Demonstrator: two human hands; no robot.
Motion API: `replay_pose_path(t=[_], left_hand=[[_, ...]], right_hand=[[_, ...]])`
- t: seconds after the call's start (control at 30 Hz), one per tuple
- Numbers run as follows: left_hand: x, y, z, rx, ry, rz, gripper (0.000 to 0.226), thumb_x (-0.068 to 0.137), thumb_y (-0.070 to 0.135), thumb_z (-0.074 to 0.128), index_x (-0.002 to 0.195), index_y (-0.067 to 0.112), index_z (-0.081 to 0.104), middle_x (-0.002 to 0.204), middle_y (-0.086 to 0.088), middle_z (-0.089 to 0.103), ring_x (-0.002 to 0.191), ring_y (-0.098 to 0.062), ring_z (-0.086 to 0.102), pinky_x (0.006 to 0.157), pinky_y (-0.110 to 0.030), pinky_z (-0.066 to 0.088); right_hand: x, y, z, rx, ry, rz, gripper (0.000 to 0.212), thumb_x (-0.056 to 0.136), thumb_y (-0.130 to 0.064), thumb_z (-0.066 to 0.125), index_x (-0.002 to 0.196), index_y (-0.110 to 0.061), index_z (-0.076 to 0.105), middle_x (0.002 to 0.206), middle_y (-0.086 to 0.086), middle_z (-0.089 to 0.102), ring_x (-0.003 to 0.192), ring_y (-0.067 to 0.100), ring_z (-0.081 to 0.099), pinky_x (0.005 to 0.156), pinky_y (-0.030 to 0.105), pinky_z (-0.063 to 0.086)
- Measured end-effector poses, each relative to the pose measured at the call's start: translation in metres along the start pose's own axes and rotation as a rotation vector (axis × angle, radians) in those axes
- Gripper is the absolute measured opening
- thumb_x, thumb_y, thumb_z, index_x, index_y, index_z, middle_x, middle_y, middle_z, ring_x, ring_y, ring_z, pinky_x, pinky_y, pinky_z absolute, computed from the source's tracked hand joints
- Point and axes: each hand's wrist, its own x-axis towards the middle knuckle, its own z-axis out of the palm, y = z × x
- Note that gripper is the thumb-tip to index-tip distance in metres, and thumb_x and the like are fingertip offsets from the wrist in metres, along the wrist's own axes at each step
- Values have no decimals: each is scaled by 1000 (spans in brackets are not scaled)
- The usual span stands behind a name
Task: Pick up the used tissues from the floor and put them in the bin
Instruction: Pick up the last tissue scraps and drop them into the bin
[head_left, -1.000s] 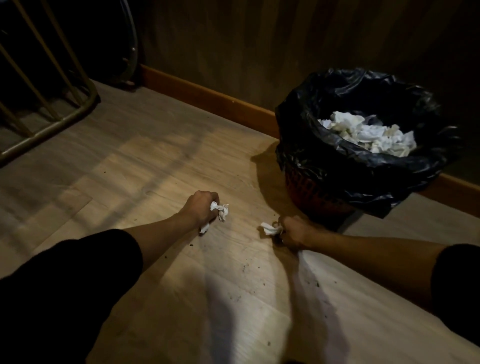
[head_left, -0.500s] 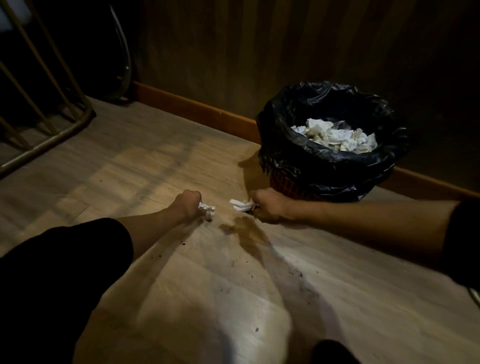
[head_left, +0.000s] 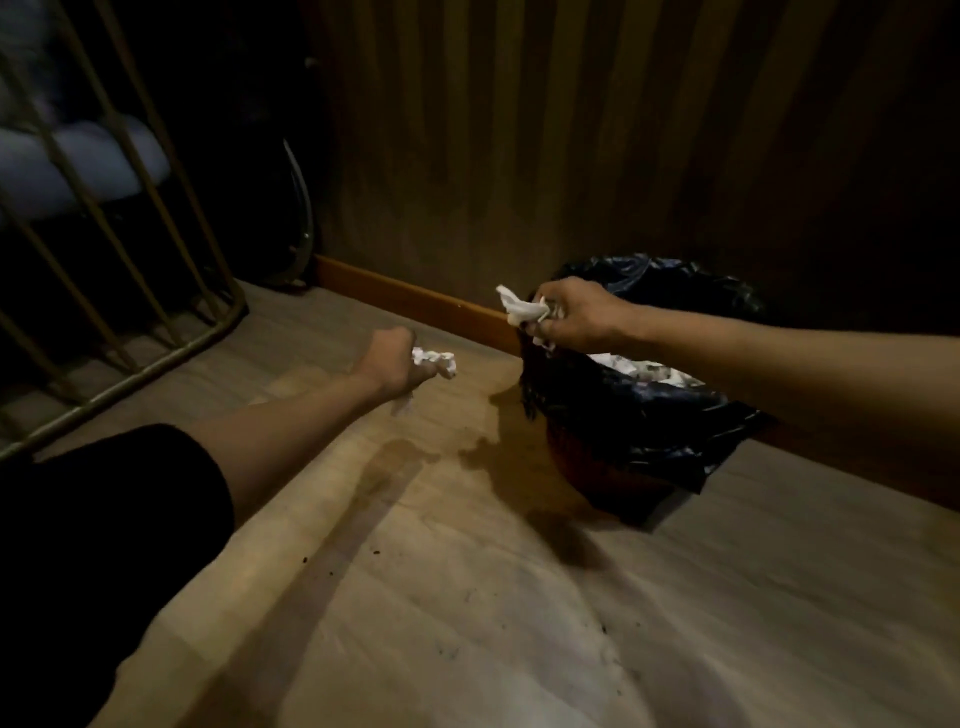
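A bin (head_left: 623, 415) lined with a black bag stands against the wall at the right, with several crumpled white tissues (head_left: 649, 370) inside. My right hand (head_left: 576, 314) is raised over the bin's left rim, closed around a white tissue (head_left: 519, 309) that sticks out to the left. My left hand (head_left: 392, 364) is lower, above the floor to the left of the bin, closed on another crumpled tissue (head_left: 436, 362). My right forearm hides part of the bin's opening.
A metal rail frame (head_left: 156, 322) stands at the far left with a pale cushion behind it. An orange skirting board (head_left: 405, 299) runs along the dark panelled wall. The wooden floor (head_left: 467, 597) carries dark specks and my arms' shadows.
Both hands have lifted off the floor with their tissues. The right hand rose up to the bin's rim; the left rose less. The view has tilted upward.
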Motion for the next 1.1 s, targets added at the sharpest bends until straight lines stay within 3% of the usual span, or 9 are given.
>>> replay_pose_path(t=[0.1,0.27,0.37,0.53,0.63,0.73,0.8,0.9,1.1], left_hand=[[14,35,-19,-7,47,40,34,85,30,73,104,3,69,105,-18,71,101,-33,66,73,-34,46],[32,95,-25,-295,137,-2,26,85,32,72,102,13,71,96,-5,70,95,-24,68,74,-32,51],[37,125,-16,-431,136,8,26,85,31,71,104,13,71,100,-7,72,93,-24,69,69,-33,54],[42,166,-7,-402,105,75,31,87,31,72,110,11,69,109,-13,70,99,-27,67,83,-39,56],[45,187,-3,-394,75,113,26,87,30,70,110,18,68,113,-9,68,100,-25,64,77,-34,51],[49,205,2,-369,49,168,22,87,29,69,109,25,69,119,-7,66,102,-23,63,76,-30,46],[53,216,8,-348,25,198,29,89,28,69,118,28,68,137,-10,57,117,-26,59,90,-35,52],[53,231,16,-313,-5,220,50,89,28,69,137,29,56,148,-12,45,134,-31,47,109,-37,41],[44,243,20,-400,-180,291,84,80,28,81,151,33,37,157,-6,39,146,-29,34,119,-49,34]], right_hand=[[1,29,-25,182,52,80,22,93,-16,66,113,-6,66,107,20,72,96,33,72,83,43,60],[-14,79,-63,328,203,244,29,90,-10,67,118,-4,66,90,11,70,70,22,66,54,26,51],[-24,102,-78,354,229,345,37,88,-11,71,125,-7,66,100,12,72,76,20,68,59,28,56],[-42,119,-96,381,187,404,49,91,-8,68,139,-9,55,94,9,71,64,13,64,47,23,51],[-46,129,-102,326,226,458,48,90,-13,70,135,-10,55,99,9,67,69,15,66,58,29,56],[-48,136,-104,291,260,495,21,88,-21,73,104,-10,65,92,8,69,79,17,66,80,39,57],[-49,136,-106,305,239,485,14,88,-23,74,93,-14,65,93,8,71,83,18,69,85,38,57],[-48,134,-105,402,233,474,10,90,-17,71,96,-16,63,98,8,70,85,16,72,89,38,61],[-52,129,-108,337,222,431,15,97,-14,59,110,-16,67,103,0,62,95,15,62,81,32,59]])
